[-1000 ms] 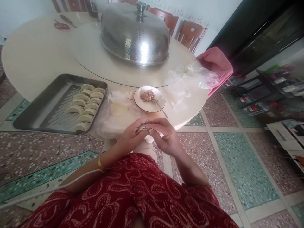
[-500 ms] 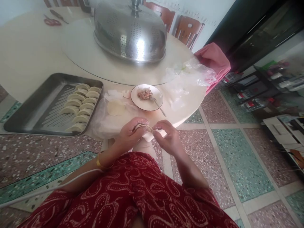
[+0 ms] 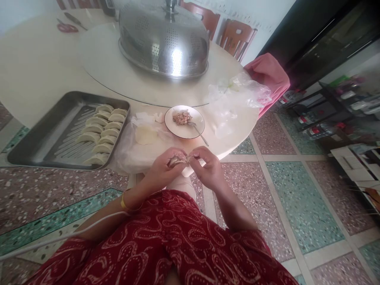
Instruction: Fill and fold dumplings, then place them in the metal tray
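My left hand [image 3: 162, 171] and my right hand [image 3: 207, 167] meet over my lap at the table's near edge, both pinching one small pale dumpling [image 3: 179, 160]. Its edge shows between my fingertips; the rest is hidden in my left palm. Just beyond my hands a white plate [image 3: 192, 130] carries minced filling [image 3: 182, 118] and a metal spoon [image 3: 198, 132]. A round dough wrapper [image 3: 145, 135] lies on a plastic sheet [image 3: 130, 152] to the left of the plate. A steel tray [image 3: 44, 134] further left bears several folded dumplings [image 3: 102, 133] in two rows.
A large perforated steel dome cover [image 3: 164, 37] sits on the round table's turntable [image 3: 103, 67]. Crumpled clear plastic bags [image 3: 237, 97] lie at the right rim beside a pink cloth [image 3: 268, 77]. Red scissors [image 3: 67, 27] lie far left. Wooden chairs [image 3: 234, 37] stand behind; shelves [image 3: 335, 114] at right.
My right hand pulled a little away from the dumpling half a second ago, then came back in; its fingertips now pinch the dumpling's edge against my left hand again.
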Demonstrator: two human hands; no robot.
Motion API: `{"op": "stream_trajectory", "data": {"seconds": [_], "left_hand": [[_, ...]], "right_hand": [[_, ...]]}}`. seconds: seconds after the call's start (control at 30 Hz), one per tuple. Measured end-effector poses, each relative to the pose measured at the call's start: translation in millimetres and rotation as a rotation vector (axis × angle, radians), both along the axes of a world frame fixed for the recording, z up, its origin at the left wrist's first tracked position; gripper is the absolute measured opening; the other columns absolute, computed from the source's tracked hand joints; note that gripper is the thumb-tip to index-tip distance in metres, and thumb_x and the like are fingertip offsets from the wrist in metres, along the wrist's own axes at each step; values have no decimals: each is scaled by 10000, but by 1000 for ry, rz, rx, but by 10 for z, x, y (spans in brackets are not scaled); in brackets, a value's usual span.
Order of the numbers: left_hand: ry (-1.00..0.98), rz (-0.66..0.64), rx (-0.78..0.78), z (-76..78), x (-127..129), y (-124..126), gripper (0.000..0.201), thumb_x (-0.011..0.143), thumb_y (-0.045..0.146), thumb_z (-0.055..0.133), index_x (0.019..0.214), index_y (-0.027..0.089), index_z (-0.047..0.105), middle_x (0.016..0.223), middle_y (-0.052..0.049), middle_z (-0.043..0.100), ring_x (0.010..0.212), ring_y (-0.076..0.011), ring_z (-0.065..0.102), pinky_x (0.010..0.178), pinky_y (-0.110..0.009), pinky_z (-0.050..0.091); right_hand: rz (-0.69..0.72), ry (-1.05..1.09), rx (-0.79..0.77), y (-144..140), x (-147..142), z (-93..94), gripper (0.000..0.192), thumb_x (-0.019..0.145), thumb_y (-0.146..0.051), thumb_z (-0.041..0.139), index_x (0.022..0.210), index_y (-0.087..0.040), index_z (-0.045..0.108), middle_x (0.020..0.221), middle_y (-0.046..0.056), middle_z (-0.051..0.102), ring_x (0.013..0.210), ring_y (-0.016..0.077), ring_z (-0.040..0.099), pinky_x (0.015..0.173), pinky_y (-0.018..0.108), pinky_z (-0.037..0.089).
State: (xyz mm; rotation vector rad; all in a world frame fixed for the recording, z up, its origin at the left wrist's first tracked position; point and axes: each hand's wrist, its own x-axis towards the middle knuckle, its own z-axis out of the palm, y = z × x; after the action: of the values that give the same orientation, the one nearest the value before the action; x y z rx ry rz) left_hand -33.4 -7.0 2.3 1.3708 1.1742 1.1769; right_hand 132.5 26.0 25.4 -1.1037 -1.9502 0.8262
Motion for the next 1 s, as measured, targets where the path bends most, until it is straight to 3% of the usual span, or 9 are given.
{"op": "stream_trajectory", "data": {"seconds": [0.33, 0.43, 0.6, 0.7, 1.0], "left_hand": [[-102, 99, -21, -51, 5, 4, 160, 823, 301, 626, 937, 189, 610, 897, -34, 667, 787, -161, 604, 699, -254, 492], [-61, 86, -15, -28, 7, 5, 158, 811, 296, 630, 923, 187, 603, 921, -41, 668, 795, -164, 607, 707, -260, 489], [44, 25, 14, 12, 15, 15, 182, 807, 279, 613, 957, 179, 599, 932, -43, 653, 809, -163, 606, 744, -269, 487], [65, 21, 3, 5, 9, 15, 185, 820, 285, 601, 972, 179, 598, 929, -37, 649, 818, -162, 603, 746, -267, 484], [-120, 80, -111, -11, 15, 16, 171, 804, 313, 643, 895, 188, 570, 845, -4, 616, 746, -130, 559, 670, -231, 477]], "right_hand": [[-113, -69, 113, -46, -15, -8, 114, 833, -185, 550, 774, -217, 641, 845, 44, 654, 799, 179, 623, 716, 325, 524], [-149, -63, 74, -26, -9, -10, 108, 800, -171, 543, 724, -212, 608, 791, 33, 641, 759, 172, 609, 691, 319, 508], [-74, 70, -111, 9, -22, 1, 105, 785, -174, 546, 697, -201, 597, 719, -6, 610, 632, 118, 570, 581, 249, 471], [-43, 104, -140, 1, -36, -13, 110, 810, -196, 568, 716, -199, 626, 734, -9, 616, 648, 113, 581, 589, 240, 476], [-6, -18, 230, -131, -48, -105, 203, 844, -170, 573, 1003, -202, 693, 957, 77, 657, 887, 198, 633, 731, 358, 568]]}}
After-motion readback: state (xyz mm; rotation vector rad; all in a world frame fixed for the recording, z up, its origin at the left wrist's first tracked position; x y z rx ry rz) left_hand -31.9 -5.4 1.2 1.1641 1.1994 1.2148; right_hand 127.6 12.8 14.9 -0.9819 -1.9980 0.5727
